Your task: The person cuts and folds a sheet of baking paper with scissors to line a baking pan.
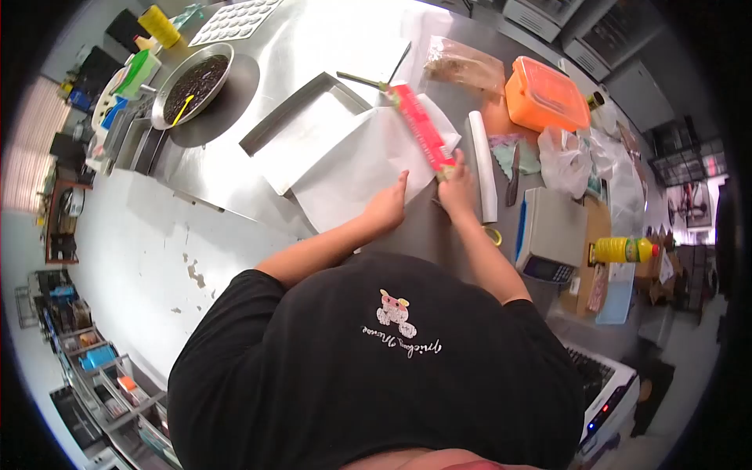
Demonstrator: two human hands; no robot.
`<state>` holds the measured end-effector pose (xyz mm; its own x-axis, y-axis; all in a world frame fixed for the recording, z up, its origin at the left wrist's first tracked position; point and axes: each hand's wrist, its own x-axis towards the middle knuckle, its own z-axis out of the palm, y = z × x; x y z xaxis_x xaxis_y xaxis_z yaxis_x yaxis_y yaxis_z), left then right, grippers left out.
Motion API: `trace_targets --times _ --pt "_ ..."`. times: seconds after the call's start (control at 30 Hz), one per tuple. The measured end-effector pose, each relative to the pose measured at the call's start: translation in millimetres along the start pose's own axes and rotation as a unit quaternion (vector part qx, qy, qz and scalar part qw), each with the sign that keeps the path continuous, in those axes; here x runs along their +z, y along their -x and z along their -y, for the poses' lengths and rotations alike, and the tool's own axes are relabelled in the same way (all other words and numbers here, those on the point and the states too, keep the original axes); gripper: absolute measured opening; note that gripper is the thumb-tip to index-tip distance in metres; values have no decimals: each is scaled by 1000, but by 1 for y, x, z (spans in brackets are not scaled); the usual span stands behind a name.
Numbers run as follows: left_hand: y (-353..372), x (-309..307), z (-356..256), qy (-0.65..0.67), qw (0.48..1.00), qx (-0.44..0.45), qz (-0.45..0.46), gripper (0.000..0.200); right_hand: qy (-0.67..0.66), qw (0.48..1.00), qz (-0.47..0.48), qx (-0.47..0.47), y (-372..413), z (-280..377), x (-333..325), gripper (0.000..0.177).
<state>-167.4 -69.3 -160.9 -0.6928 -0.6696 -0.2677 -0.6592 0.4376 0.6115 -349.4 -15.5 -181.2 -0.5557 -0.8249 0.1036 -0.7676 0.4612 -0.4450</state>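
Observation:
My right hand (457,188) is wrapped round the near end of a long red box (417,125) with green ends. A sheet of white paper (356,160) lies under the box and partly over a rectangular metal tray (270,125). Over the near edge of the sheet is my left hand (388,205), its thumb raised apart from the other fingers and nothing seen in it. A white roll (482,168) lies just right of my right hand. Beyond the box, a thin dark tool (360,81) rests on the metal table (329,39).
At the left stands a metal bowl (226,56) of dark contents with a yellow spoon (182,110). To the right are an orange container (546,95), a plastic bag (565,160), a knife (513,184), a scale (552,227) and a yellow bottle (621,250).

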Motion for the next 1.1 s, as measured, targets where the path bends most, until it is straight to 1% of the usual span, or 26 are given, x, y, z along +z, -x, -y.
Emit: trace_targets --times 0.03,0.1,0.13,0.17,0.23,0.27,0.3,0.37,0.4,0.43,0.47,0.5,0.57,0.6,0.63,0.67,0.7,0.77,0.83,0.87,0.9,0.93,0.97,1.0,1.03,1.1 --pt "4 -14 3 0 1000 6 10 71 21 998 -57 -6 2 -2 0 74" --pt "12 -45 7 -23 992 123 20 70 64 993 -89 33 4 -6 -9 69" --pt "15 -52 12 -4 991 133 -2 68 90 988 -112 49 3 -17 -7 67" --pt "21 -67 11 -6 990 144 2 68 93 987 -119 58 2 -24 -7 67" --pt "32 -98 15 -34 979 201 23 63 151 974 -149 82 2 -36 -5 67" --pt "35 -108 22 -32 967 252 -4 59 178 969 -147 86 3 -43 -2 65" --pt "37 -119 29 -49 963 265 -6 55 212 963 -133 104 2 -49 1 62" --pt "45 -148 35 -81 951 295 -36 53 209 962 -100 145 2 -48 -2 61" --pt "45 -160 40 -99 941 316 -66 51 210 961 -101 146 3 -45 -3 61" --pt "46 -172 43 -118 930 335 -97 49 216 958 -78 173 3 -38 -7 64" --pt "53 -191 37 -144 930 326 -91 48 220 953 -56 198 3 -31 -7 67" --pt "60 -210 29 -178 929 312 -84 49 218 954 -58 199 1 -24 -5 67" --pt "64 -238 26 -195 913 348 -86 49 213 958 -124 149 -6 -4 -3 75" --pt "67 -250 20 -189 911 353 -99 50 156 975 -117 107 -11 8 -6 80" --pt "71 -260 14 -183 908 359 -112 51 155 975 -118 107 -14 28 -13 80" --pt "71 -267 10 -151 907 367 -138 51 124 989 -61 59 -17 49 -18 82" --pt "72 -281 3 -126 907 378 -134 51 92 996 -3 9 -18 67 -16 84" --pt "70 -296 -3 -31 899 395 -188 50 87 989 -6 -118 -2 99 10 83" --pt "77 -318 -15 27 859 449 -246 49 75 959 55 -269 20 147 12 79" --pt "80 -329 -15 8 843 463 -275 48 66 963 86 -245 31 163 27 74" --pt "88 -338 -15 0 845 456 -280 48 57 966 117 -222 35 173 46 69" --pt "93 -343 -11 -1 851 443 -281 48 56 966 115 -226 28 179 59 69" --pt "99 -348 -6 -4 858 430 -282 48 10 958 219 -185 17 186 70 64" --pt "105 -351 -2 -10 857 430 -283 48 -36 937 319 -141 6 193 80 58" --pt "111 -352 2 -23 868 412 -277 47 -40 937 316 -145 -1 204 86 58" --pt "124 -353 8 -24 894 367 -255 47 106 918 299 -238 -12 222 94 49"
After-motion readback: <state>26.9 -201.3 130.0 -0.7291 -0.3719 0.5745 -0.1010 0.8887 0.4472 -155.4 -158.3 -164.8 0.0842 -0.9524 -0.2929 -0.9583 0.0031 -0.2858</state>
